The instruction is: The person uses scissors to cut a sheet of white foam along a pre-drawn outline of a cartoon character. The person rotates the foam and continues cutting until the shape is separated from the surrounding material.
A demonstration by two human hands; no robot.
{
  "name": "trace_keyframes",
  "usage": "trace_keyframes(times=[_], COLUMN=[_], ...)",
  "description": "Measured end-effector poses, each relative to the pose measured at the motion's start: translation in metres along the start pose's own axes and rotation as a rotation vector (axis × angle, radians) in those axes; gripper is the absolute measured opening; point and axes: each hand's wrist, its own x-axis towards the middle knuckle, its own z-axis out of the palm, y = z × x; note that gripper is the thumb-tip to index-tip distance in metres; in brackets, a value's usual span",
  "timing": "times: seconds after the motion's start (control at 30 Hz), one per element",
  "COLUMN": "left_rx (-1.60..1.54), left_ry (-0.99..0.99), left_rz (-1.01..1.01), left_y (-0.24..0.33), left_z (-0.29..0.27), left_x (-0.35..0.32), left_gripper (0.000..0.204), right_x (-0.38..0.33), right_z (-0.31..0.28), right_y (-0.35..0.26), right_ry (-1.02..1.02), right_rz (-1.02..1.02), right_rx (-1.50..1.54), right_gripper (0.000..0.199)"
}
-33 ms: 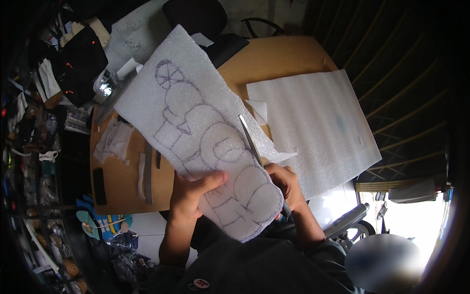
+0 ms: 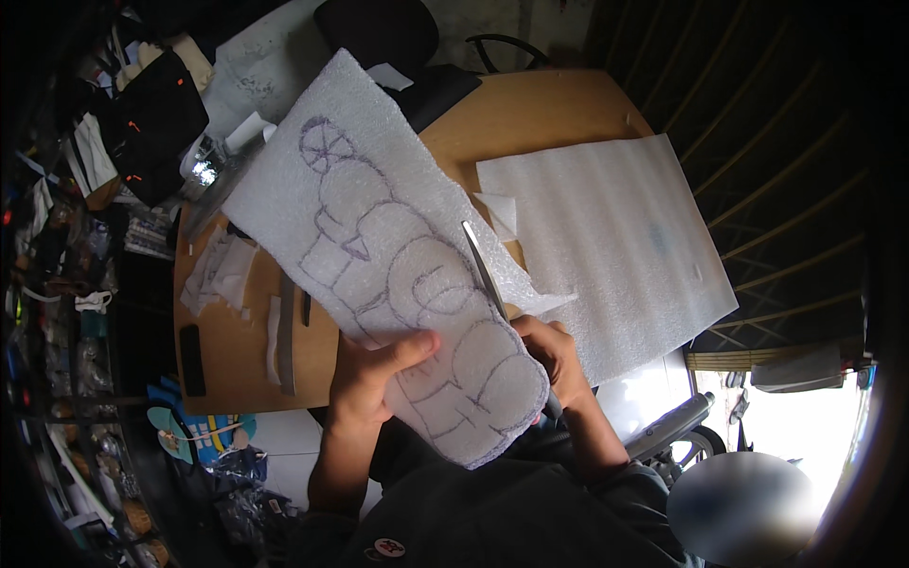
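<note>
Centrally, head view: white foam sheet (image 2: 365,194) with purple-inked rounded outlines, slanting from upper left to lower centre. Left hand (image 2: 371,376) grips its lower left edge, thumb on top. Right hand (image 2: 557,355) closed round scissors (image 2: 482,268), blade along sheet's right edge. Second foam sheet (image 2: 606,256) on brown table (image 2: 540,106), right of frame.

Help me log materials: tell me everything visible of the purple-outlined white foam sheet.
The pebbly white foam sheet bears rounded outlines and a spoked circle near its far end. It slants above the brown wooden table, near end rounded, a pointed flap jutting from its right edge. The left hand grips it, thumb on top; silver-bladed scissors in the right hand meet that edge.
</note>
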Motion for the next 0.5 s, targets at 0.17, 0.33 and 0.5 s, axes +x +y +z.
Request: trace_keyframes(times=[0.17, 0.33, 0.5], left_rx=[0.063, 0.012, 0.013], left_ry=[-0.016, 0.032, 0.042], left_rz=[0.056, 0.049, 0.088], left_y=[0.003, 0.008, 0.004], left_z=[0.005, 0.011, 0.011], left_x=[0.007, 0.006, 0.006], left_gripper=[0.059, 0.064, 0.062], right_x=[0.006, 0.010, 0.010], right_z=[-0.008, -0.010, -0.004], right_y=[0.007, 0.002, -0.003], right_ry=[0.024, 0.024, 0.063], right_rz=[-0.045, -0.071, -0.054], right_rx=[-0.077, -0.136, -0.117], right_gripper=[0.079, 0.078, 0.071])
